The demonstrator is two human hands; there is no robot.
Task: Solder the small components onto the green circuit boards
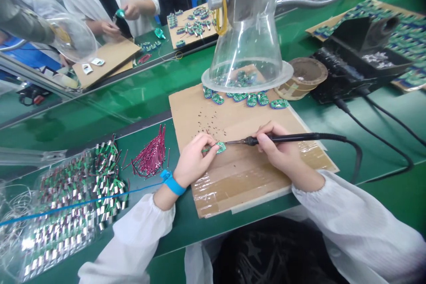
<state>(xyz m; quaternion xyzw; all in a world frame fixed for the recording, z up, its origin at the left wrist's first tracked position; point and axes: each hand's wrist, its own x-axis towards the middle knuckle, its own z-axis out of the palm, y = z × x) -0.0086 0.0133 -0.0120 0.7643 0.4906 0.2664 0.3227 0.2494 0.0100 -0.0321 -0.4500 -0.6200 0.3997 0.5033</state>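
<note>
Left hand: the left hand [193, 159], in a blue wrist strap [173, 184], has its fingers pressed together, pinching a small green circuit board [219, 147].

Right hand: the right hand [278, 155] grips a slim black soldering iron [286, 138] like a pen, its metal tip at the board's edge.

Board's place: held just above a tan cardboard sheet [186, 115] patched with clear tape and scattered with dark specks.

Hidden: the fingers cover part of the board, and the joint at the iron's tip is too small to make out. More green boards [241, 79] blur behind a clear plastic funnel-shaped hood [246, 40].

Cut off: a co-worker's hands [131, 9] across the bench, with the body cropped by the top edge.

Writing: no print is legible on the boards or the black soldering station [359, 66].
</note>
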